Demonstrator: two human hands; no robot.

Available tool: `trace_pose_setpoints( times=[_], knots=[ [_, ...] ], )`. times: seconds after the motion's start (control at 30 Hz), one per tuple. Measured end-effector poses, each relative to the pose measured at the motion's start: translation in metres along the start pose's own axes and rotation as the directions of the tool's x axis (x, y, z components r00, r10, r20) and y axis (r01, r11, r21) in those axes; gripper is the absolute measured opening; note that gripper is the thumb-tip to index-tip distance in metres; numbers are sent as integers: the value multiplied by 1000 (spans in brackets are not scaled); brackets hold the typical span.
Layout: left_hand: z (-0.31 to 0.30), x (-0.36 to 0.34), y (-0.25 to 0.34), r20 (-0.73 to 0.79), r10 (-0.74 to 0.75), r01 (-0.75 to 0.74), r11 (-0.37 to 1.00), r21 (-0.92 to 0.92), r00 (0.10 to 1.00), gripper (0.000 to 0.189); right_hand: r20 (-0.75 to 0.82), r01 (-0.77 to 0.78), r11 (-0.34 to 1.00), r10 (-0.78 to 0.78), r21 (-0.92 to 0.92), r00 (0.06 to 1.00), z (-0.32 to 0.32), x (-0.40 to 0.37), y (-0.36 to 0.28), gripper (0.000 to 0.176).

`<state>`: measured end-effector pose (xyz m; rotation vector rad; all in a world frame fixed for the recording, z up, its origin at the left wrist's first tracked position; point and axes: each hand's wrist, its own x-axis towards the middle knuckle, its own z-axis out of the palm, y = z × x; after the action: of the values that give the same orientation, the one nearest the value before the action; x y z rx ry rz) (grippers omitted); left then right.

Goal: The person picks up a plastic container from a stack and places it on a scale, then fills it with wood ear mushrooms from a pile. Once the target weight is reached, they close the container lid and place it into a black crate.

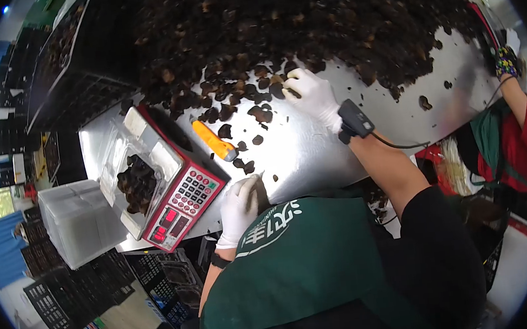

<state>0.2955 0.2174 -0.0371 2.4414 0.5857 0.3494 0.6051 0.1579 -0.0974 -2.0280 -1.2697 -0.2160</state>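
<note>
My right hand [312, 94], in a white glove, reaches to the near edge of a heap of dark brown, curled pieces that look like wood ear mushrooms [300, 18]. Its thumb and fingers are bent but apart, next to a few loose pieces. Close to the table's front edge is my gloved left hand [239, 210], fingers curled in; what they hold, if anything, is hidden. Left of it stands a red and white digital scale [179, 212]. On the scale, a clear plastic container [119, 162] holds some dark pieces [136, 184]. An orange utility knife [213, 141] lies between hands and scale.
A stack of clear plastic containers [82, 223] stands left of the scale. Behind it rises a black crate [79, 61]. Loose pieces are scattered over the metal table [314, 159]. At right, another person's patterned-gloved hand [506, 63] is at the table edge.
</note>
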Motion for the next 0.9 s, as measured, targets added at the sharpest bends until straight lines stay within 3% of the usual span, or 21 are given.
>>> trace_pose_setpoints(
  times=[0.07,0.17,0.2,0.27,0.33,0.37,0.47,0.57,0.6,0.67,0.77,0.8,0.9],
  knots=[
    [-12,-8,-4,-110,-46,46,999,1,993,33,44,74,996,-76,53,996,-5,10,-12,16],
    [-30,-19,-11,-199,-115,111,993,-33,973,32,259,60,997,-70,45,963,-6,25,-53,38],
    [-36,-21,-11,-232,-120,116,993,-32,965,33,378,53,999,-51,5,924,-6,30,-65,55],
    [-43,-31,-13,-260,-148,145,989,-32,954,35,487,77,990,-11,-116,873,12,25,-73,57],
    [-62,-34,-10,-290,-146,153,988,-1,946,36,428,3,999,13,-36,904,25,19,-68,49],
    [-69,-40,-12,-314,-152,166,986,16,937,38,314,24,997,-47,77,948,30,13,-59,38],
    [-87,-57,-17,-430,-165,205,978,47,887,37,216,18,987,-52,158,975,37,23,-47,23],
    [-123,-65,-21,-564,-152,230,971,70,811,33,278,-59,965,-15,255,960,31,53,-49,15],
    [-134,-72,-28,-611,-171,304,945,119,773,33,301,-73,959,-13,273,954,26,65,-58,15],
    [-158,-78,-48,-720,-135,345,926,153,681,30,344,-70,921,-72,383,936,16,89,-92,15],
    [-194,-83,-75,-824,-135,413,902,127,550,23,325,77,807,-320,586,890,14,127,-174,17],
    [-206,-84,-77,-812,-211,459,885,78,545,24,264,177,751,-427,636,865,17,136,-206,18],
    [-226,-73,-88,-845,-222,378,925,-25,487,26,165,322,602,-613,731,772,40,145,-290,18]
  ],
)
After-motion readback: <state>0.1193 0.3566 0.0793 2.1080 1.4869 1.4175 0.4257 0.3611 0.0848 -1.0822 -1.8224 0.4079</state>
